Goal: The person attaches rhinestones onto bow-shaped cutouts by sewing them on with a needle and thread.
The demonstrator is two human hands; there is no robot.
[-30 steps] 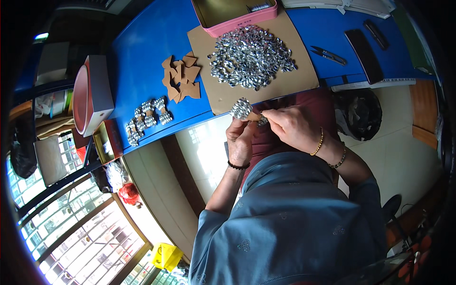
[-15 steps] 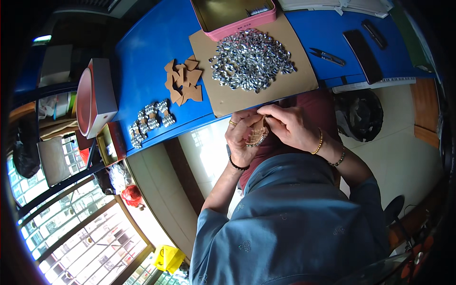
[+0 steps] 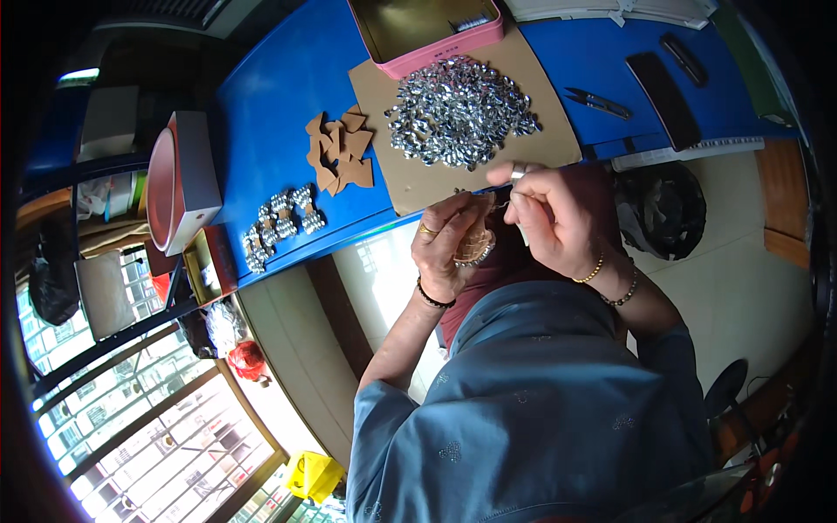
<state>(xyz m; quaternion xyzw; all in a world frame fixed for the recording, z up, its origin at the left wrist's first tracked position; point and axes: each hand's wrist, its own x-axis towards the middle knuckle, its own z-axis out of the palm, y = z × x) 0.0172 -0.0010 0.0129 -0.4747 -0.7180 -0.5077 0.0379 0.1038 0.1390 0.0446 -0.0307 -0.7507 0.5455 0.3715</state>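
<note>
My left hand (image 3: 443,244) is closed around a brown cut piece (image 3: 477,235), held over my lap just off the table's front edge. Silver beads line the piece's lower rim, and pale lines cross its face. Beside it, my right hand (image 3: 554,222) is raised with bent fingers and a silver band on one finger. A thin pale line shows between the piece and these fingertips; what they pinch is too small to make out. Beyond both hands, a heap of shiny silver beads (image 3: 462,113) lies on a cardboard sheet (image 3: 549,109).
Left of the cardboard lie brown cut pieces (image 3: 340,152) and several bead-covered pieces (image 3: 281,216). A pink tin (image 3: 436,59) stands behind the heap. Thread snips (image 3: 597,103) and a dark phone-like slab (image 3: 663,100) lie on the blue table (image 3: 270,96). A black-lined bin (image 3: 660,212) stands at right.
My right hand has drawn away from the brown piece, upward and to the right, and its fingers have lifted. My left hand keeps its hold, with the piece slightly turned.
</note>
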